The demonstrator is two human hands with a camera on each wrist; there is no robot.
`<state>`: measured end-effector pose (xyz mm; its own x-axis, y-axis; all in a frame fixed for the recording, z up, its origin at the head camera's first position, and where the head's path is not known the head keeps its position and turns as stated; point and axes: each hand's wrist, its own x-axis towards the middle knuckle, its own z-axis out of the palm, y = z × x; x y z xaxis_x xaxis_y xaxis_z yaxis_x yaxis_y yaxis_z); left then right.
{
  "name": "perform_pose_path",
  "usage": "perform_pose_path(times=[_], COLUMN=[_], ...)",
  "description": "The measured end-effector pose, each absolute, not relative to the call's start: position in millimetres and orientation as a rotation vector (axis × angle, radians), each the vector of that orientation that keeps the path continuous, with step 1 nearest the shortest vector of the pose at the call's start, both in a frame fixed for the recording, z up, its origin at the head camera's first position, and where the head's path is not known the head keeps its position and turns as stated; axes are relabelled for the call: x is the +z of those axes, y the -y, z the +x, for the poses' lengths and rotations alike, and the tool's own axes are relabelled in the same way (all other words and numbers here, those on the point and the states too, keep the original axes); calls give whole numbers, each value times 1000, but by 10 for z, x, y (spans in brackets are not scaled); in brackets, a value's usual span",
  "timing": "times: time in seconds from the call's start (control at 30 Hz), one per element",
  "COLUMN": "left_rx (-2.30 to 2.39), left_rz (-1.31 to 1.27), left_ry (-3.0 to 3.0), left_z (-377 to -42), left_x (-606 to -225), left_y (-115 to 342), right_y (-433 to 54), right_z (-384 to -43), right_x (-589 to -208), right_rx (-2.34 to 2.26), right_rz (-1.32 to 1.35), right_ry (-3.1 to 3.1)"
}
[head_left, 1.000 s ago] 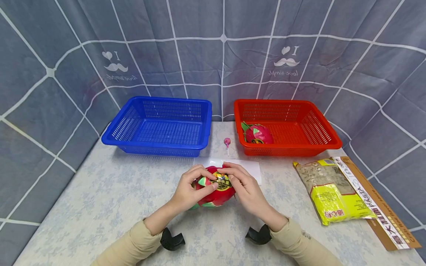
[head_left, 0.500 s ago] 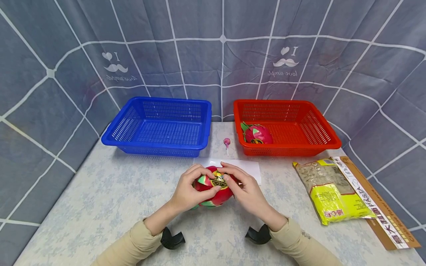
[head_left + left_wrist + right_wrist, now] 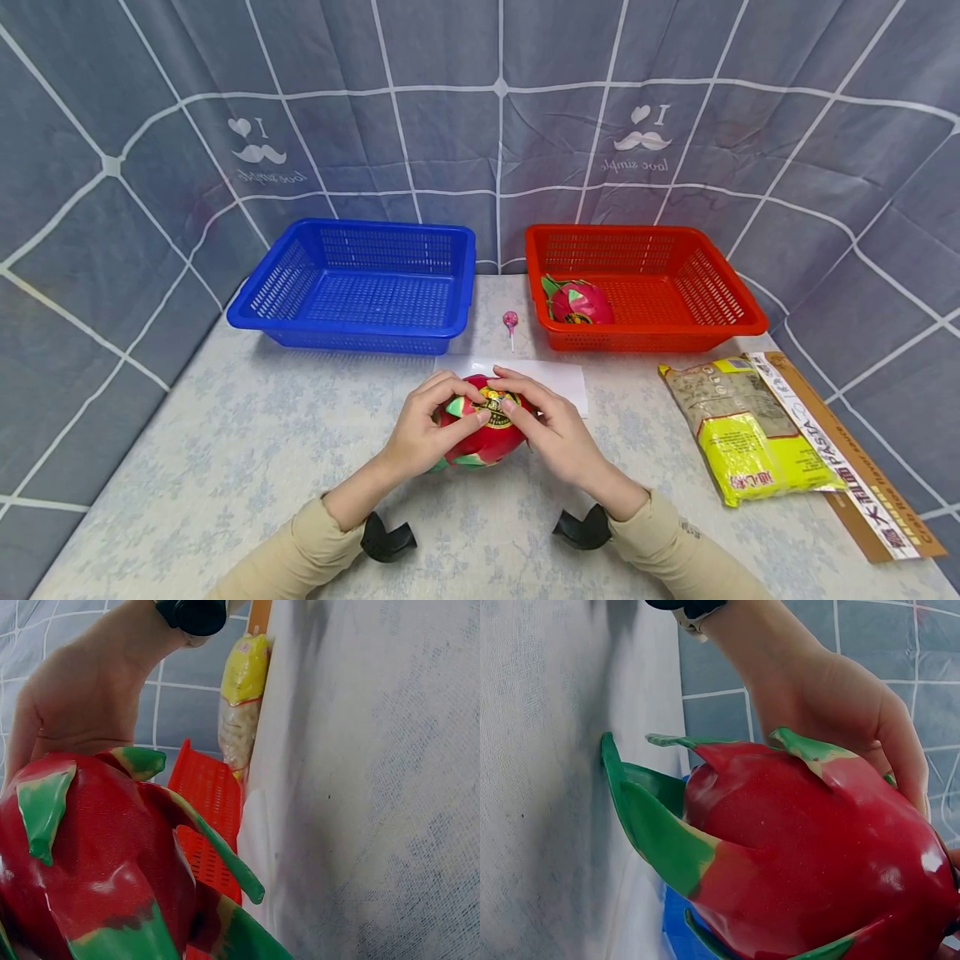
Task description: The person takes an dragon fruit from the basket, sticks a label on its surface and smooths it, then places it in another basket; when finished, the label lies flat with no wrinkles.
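Observation:
A red dragon fruit (image 3: 491, 450) with green-tipped scales is held between both hands, low over the table. My left hand (image 3: 423, 423) grips its left side, with the thumb reaching over the top toward a round black-and-gold sticker (image 3: 497, 419). The right hand (image 3: 557, 429) holds the other side, and its thumb touches the sticker's right part. In the left wrist view the glossy fruit (image 3: 105, 847) fills the lower left, with the right hand (image 3: 86, 701) behind it. The right wrist view shows its long green leaves (image 3: 664, 832) and the left hand (image 3: 832, 697) beyond.
A blue basket (image 3: 352, 339) stands back left. The red basket (image 3: 652, 340) at back right contains another dragon fruit (image 3: 581, 302). Between them lies a lollipop (image 3: 511, 320). White paper (image 3: 566, 383) lies behind the hands; a yellow pasta bag (image 3: 753, 450) rests on cardboard (image 3: 900, 508) at right.
The right thumb has shifted slightly left onto the sticker, covering some of it. The left thumb has moved a little over the fruit. Both hands keep their hold.

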<state>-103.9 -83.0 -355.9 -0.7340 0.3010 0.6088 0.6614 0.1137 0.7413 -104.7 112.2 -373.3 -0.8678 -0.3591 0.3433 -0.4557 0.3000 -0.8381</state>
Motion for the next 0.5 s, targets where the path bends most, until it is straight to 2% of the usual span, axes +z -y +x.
perform_pose_path(times=[0.5], left_rx=[-1671], left_rz=[-992], left_ry=[2035], left_z=[-1095], left_x=[-3612], left_y=[840], right_y=[-1169], right_z=[-1094], right_x=[-3696], right_rx=[1669], right_rz=[811], right_ry=[2438])
